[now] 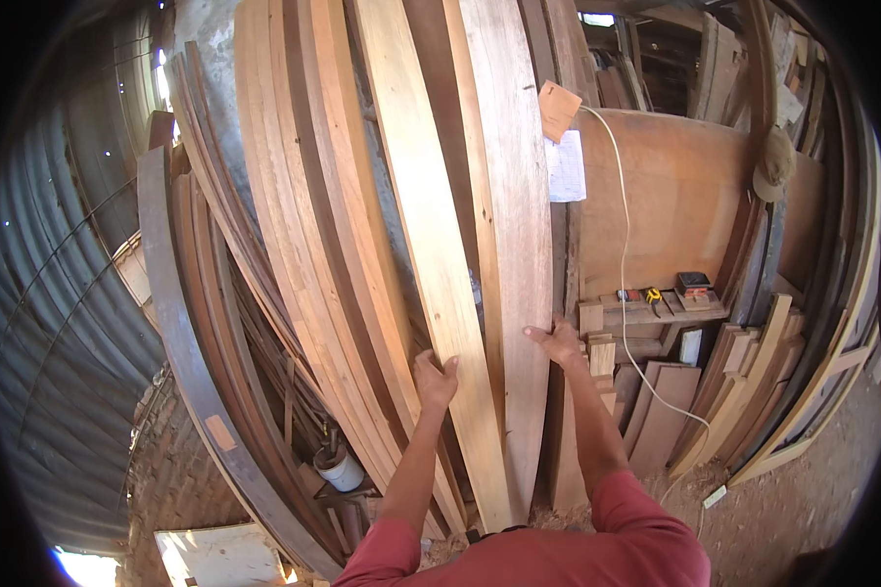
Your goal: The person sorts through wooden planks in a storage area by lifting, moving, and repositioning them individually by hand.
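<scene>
Before me, tall wooden boards lean upright. My left hand (435, 382) is closed at the left edge of a pale yellow plank (440, 264), its thumb on the front face; the other fingertips are partly hidden. Closed round the right edge of a wide greyish-pink plank (516, 235) is my right hand (560, 344), thumb on the face and fingers mostly behind the edge. The two planks stand side by side, their lower ends near my body. Between them shows a narrower board (478, 147). To the left of my left hand leans a brown board (347, 186).
A bundle of boards (279, 196) and a dark curved plank (181, 323) lean at left, near a white bucket (341, 472). At right, a shelf (656, 313) bears small tools. A white cord (625, 245) hangs down to a power strip (715, 497) on the floor.
</scene>
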{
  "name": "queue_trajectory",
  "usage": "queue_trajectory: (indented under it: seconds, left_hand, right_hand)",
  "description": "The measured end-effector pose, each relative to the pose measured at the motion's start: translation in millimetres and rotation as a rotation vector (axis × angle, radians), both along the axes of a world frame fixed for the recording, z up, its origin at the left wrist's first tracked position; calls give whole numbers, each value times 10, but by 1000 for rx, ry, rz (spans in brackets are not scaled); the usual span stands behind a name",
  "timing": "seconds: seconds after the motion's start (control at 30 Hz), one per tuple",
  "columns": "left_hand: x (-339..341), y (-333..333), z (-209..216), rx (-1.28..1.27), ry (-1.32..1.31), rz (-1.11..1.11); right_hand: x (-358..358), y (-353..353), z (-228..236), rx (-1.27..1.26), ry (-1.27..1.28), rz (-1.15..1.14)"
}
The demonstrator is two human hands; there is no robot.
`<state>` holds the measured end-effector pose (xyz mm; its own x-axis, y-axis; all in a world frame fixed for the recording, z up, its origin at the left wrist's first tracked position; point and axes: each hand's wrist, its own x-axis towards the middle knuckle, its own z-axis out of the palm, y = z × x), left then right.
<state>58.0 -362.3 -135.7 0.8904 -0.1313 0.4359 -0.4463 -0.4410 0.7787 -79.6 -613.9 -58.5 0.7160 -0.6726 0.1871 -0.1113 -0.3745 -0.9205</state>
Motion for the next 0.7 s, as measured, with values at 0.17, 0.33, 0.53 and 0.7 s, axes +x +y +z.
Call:
queue_trajectory:
  seconds: [0.17,0.33,0.53,0.7]
  left_hand:
    - [-987,-48,501,29,-426,-101]
    - [-1094,-420,185,-387,107,-600]
    - [-1103,-367,-663,-322,427,-876]
    - [-1871,-517,-317,-468,431,-990]
  right_hand:
    - [-496,219,83,52,-89,58]
    - [-930,640,78,2,-190,128]
    - [-1514,731,179,121,-168,308]
    - [-1775,633,147,257,-574,318]
